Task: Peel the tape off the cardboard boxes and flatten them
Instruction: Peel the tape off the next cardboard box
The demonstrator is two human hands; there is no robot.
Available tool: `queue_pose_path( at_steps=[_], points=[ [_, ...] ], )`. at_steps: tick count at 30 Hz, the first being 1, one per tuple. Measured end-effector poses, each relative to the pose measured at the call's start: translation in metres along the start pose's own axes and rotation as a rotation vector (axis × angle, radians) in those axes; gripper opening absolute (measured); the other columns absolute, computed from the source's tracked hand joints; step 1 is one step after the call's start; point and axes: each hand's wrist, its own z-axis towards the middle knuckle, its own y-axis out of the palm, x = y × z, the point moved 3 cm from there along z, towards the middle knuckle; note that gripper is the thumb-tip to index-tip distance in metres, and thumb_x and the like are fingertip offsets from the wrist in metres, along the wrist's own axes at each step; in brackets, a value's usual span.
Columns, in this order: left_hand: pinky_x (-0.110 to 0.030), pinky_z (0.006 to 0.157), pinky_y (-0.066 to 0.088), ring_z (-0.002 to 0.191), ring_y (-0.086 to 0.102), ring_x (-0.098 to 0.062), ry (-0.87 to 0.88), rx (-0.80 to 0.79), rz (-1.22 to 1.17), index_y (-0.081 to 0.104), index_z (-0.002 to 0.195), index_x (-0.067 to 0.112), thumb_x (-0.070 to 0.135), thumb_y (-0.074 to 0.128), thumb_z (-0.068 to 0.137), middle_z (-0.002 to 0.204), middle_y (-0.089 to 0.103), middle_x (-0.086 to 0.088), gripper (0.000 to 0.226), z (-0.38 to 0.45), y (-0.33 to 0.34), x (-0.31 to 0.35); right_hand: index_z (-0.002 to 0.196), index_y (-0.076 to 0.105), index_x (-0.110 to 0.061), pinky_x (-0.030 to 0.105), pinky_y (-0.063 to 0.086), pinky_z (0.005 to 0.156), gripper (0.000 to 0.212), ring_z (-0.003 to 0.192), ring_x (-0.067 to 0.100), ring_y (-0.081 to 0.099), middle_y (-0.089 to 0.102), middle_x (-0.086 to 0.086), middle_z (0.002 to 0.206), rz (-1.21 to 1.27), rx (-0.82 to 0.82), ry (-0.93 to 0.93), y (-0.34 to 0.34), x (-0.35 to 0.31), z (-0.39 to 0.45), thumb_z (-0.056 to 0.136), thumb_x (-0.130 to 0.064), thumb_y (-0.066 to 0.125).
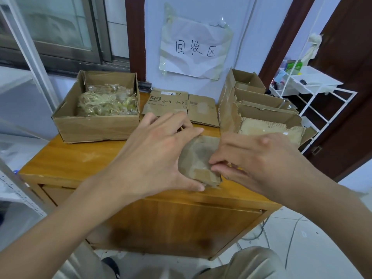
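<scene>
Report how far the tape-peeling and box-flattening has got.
Done: flattened boxes lie stacked at the back of the table, and a large open box holds a heap of peeled tape. In hand: the left hand holds a small box while the right hand pinches at its tape. Left: several open, torn boxes standing at the right.

Both forearms bare, reaching forward over worktop (66, 158). Left hand (159, 156) spread wide, thumb and fingers clasping small cardboard box (198, 158) from its left. Right hand (259, 164) at box's right side, fingertips (216, 162) pinching its surface.
</scene>
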Motion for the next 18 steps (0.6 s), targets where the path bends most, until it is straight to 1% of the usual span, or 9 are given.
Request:
queue_pose_path(
  at_steps=[2, 4, 5, 6, 8, 11, 14, 16, 18],
  points=[
    [-0.03, 0.088, 0.028, 0.112, 0.043, -0.006, 0.006, -0.002, 0.0, 0.058, 0.143, 0.026, 0.096, 0.048, 0.059, 0.119, 0.051, 0.013, 0.11, 0.001, 0.001, 0.0, 0.092, 0.074, -0.022, 0.031, 0.041, 0.038, 0.014, 0.047, 0.019, 0.05, 0.062, -0.005, 0.087, -0.114, -0.034, -0.034, -0.002, -0.005, 0.004, 0.102, -0.027, 0.066],
    [-0.031, 0.087, 0.029, 0.112, 0.044, -0.006, 0.009, 0.005, 0.002, 0.06, 0.141, 0.026, 0.096, 0.047, 0.058, 0.119, 0.052, 0.012, 0.109, 0.003, 0.001, 0.001, 0.086, 0.071, -0.015, 0.03, 0.037, 0.034, 0.009, 0.041, 0.025, 0.044, 0.06, 0.001, 0.081, -0.221, -0.079, -0.053, -0.001, -0.008, 0.007, 0.092, -0.017, 0.077],
    [-0.031, 0.086, 0.029, 0.111, 0.044, -0.006, 0.011, 0.009, 0.005, 0.06, 0.14, 0.026, 0.095, 0.047, 0.059, 0.119, 0.052, 0.012, 0.108, 0.004, 0.001, 0.002, 0.084, 0.068, -0.012, 0.03, 0.037, 0.033, 0.013, 0.039, 0.026, 0.041, 0.059, 0.003, 0.078, -0.256, -0.094, -0.057, 0.0, -0.01, 0.009, 0.086, -0.013, 0.081],
    [-0.031, 0.085, 0.028, 0.111, 0.044, -0.007, 0.015, 0.012, 0.008, 0.061, 0.14, 0.026, 0.095, 0.049, 0.059, 0.119, 0.052, 0.012, 0.107, 0.004, 0.002, 0.003, 0.083, 0.065, -0.011, 0.029, 0.036, 0.033, 0.014, 0.037, 0.026, 0.038, 0.057, 0.005, 0.076, -0.274, -0.106, -0.065, 0.001, -0.011, 0.01, 0.085, -0.01, 0.078],
    [-0.031, 0.084, 0.027, 0.108, 0.044, -0.009, 0.027, 0.012, 0.017, 0.061, 0.138, 0.026, 0.092, 0.054, 0.059, 0.118, 0.052, 0.011, 0.104, 0.004, 0.002, 0.006, 0.079, 0.056, -0.013, 0.028, 0.033, 0.035, 0.011, 0.038, 0.024, 0.032, 0.053, 0.005, 0.072, -0.261, -0.138, -0.074, 0.001, -0.011, 0.013, 0.088, -0.011, 0.062],
    [-0.031, 0.083, 0.028, 0.107, 0.046, -0.011, 0.042, 0.022, 0.043, 0.062, 0.137, 0.026, 0.089, 0.059, 0.059, 0.116, 0.052, 0.01, 0.1, 0.003, 0.0, 0.009, 0.079, 0.041, -0.019, 0.03, 0.03, 0.037, 0.014, 0.041, 0.021, 0.027, 0.051, 0.0, 0.067, -0.207, -0.181, -0.061, 0.001, -0.009, 0.018, 0.086, -0.019, 0.052],
    [-0.031, 0.084, 0.026, 0.107, 0.046, -0.011, 0.038, 0.038, 0.045, 0.063, 0.136, 0.025, 0.089, 0.06, 0.06, 0.115, 0.05, 0.01, 0.099, 0.001, -0.002, 0.006, 0.076, 0.053, -0.02, 0.031, 0.034, 0.04, 0.006, 0.047, 0.018, 0.035, 0.051, -0.008, 0.07, -0.063, -0.105, 0.014, -0.001, -0.004, 0.018, 0.08, -0.024, 0.051],
    [-0.03, 0.085, 0.025, 0.108, 0.046, -0.01, 0.032, 0.057, 0.03, 0.063, 0.137, 0.025, 0.091, 0.058, 0.061, 0.115, 0.049, 0.011, 0.101, 0.001, -0.004, 0.003, 0.077, 0.058, -0.024, 0.031, 0.041, 0.045, 0.002, 0.052, 0.014, 0.047, 0.053, -0.011, 0.073, 0.077, -0.032, 0.097, -0.002, -0.002, 0.017, 0.078, -0.023, 0.057],
    [-0.031, 0.087, 0.028, 0.109, 0.046, -0.01, 0.022, 0.059, 0.03, 0.063, 0.137, 0.026, 0.093, 0.055, 0.061, 0.115, 0.049, 0.011, 0.102, 0.0, -0.004, 0.0, 0.08, 0.06, -0.026, 0.031, 0.044, 0.047, 0.005, 0.055, 0.011, 0.049, 0.053, -0.013, 0.077, 0.11, 0.004, 0.138, 0.0, -0.003, 0.015, 0.082, -0.023, 0.063]
  ],
)
